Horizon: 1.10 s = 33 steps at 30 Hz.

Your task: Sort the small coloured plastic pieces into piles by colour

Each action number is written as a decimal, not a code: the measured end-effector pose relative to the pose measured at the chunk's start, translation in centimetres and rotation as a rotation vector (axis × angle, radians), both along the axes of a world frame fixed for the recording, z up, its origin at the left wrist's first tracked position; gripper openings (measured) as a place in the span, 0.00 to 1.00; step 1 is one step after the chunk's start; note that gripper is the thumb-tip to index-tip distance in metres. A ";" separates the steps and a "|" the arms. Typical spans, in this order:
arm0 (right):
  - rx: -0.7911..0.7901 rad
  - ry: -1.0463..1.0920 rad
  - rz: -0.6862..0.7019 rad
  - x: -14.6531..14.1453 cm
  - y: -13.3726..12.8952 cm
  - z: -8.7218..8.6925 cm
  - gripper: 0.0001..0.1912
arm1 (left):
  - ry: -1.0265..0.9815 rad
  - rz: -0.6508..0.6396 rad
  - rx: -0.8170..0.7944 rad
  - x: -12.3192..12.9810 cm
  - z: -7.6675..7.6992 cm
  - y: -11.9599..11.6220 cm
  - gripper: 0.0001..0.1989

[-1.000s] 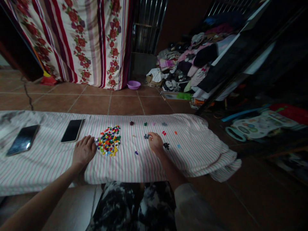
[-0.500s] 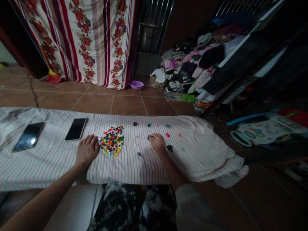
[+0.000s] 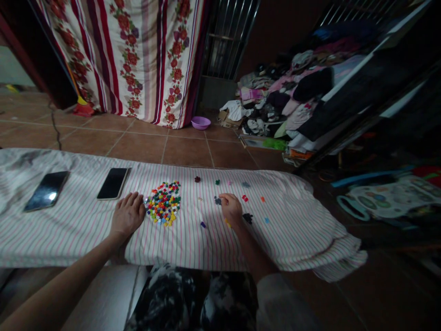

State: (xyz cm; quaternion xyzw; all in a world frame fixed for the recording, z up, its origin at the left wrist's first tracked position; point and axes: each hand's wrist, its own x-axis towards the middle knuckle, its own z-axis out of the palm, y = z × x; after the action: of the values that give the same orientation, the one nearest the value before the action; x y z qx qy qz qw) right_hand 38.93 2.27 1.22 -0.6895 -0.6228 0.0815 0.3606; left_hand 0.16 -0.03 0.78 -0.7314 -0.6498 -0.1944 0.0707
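Striped cloth covered our surface, with a floral curtain hanging beyond. Our right hand bent its fingertips close together at the small dark grey pieces around the cloth's middle stretch — whether it pinched one, we could not tell. We judged the pieces light, stiff and hardly fragile, apt to skid if pushed; opposite sides, between thumb and forefinger, seemed the best hold. Their cluster showed us no clear long axis. Nearer us, the purple piece slanted, its far end toward the left. Farther out, our left hand lay flat, unclenched, just beside the mixed heap.
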 end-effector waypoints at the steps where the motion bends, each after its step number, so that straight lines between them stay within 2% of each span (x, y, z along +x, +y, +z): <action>1: 0.013 0.010 0.005 -0.1 0.0 0.2 0.16 | 0.006 0.000 -0.005 0.0 0.0 0.0 0.22; 7: 0.044 0.045 0.069 -3.3 0.5 1.5 0.17 | -0.010 0.014 -0.033 0.2 0.3 0.0 0.22; 14: -0.034 0.077 0.352 -10.8 0.9 2.5 0.14 | -0.001 0.024 -0.039 0.3 0.3 0.0 0.22; 20: -0.090 -0.008 0.535 -15.9 1.7 2.1 0.14 | 0.012 0.012 -0.047 0.2 0.3 -0.1 0.22; 26: -0.118 -0.162 0.587 -18.6 2.8 2.1 0.13 | 0.019 0.014 -0.044 0.4 0.4 -0.1 0.22; 33: -0.259 -0.301 0.540 -20.6 3.1 3.2 0.15 | 0.031 0.024 -0.050 0.4 0.4 -0.1 0.22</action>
State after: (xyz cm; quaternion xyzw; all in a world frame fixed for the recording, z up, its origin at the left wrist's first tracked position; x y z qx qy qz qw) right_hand 18.32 5.39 4.40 -0.5439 -0.8139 0.1497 0.1393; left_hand 0.53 -0.09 1.20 -0.7279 -0.6622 -0.1658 0.0645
